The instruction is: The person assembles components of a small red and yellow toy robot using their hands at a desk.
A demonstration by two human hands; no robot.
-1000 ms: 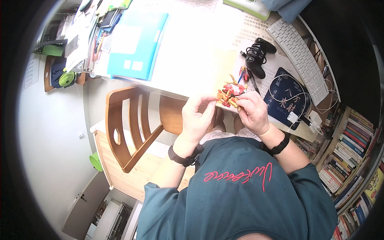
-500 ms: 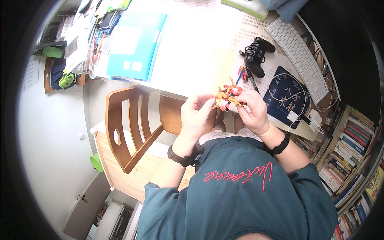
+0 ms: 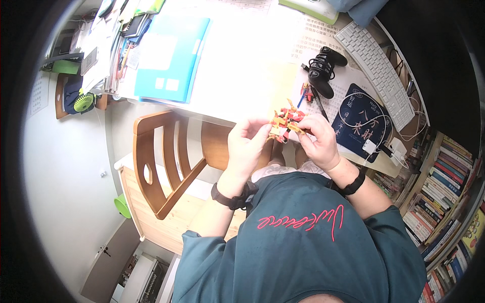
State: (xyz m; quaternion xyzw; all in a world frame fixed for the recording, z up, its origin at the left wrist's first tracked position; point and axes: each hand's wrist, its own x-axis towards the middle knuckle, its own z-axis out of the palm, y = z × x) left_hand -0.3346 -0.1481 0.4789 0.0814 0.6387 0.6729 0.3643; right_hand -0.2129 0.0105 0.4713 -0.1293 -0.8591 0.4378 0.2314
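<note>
Between my two hands is a small red, yellow and orange toy figure (image 3: 286,122) with several pointed parts sticking out. The thumb and fingers of my left hand (image 3: 246,144) pinch its left side. On its right side, my right hand (image 3: 320,141) grips a yellow part with the fingertips. Both hands hold the figure up at the desk's near edge, above my lap. Just beyond it on the desk lie a small red and blue piece (image 3: 306,92) and a dark pen-like stick (image 3: 320,104).
A black game controller (image 3: 326,70) wrapped in its cable lies beyond my right hand. Right of it are a dark blue mat (image 3: 361,121) and a white keyboard (image 3: 376,73). Blue folders (image 3: 169,58) lie at the left, above a wooden chair (image 3: 166,164). Bookshelves (image 3: 439,187) stand at the right.
The toy figure has shifted and tilted very slightly to the left within my fingers. Both hands keep their hold in nearly the same place.
</note>
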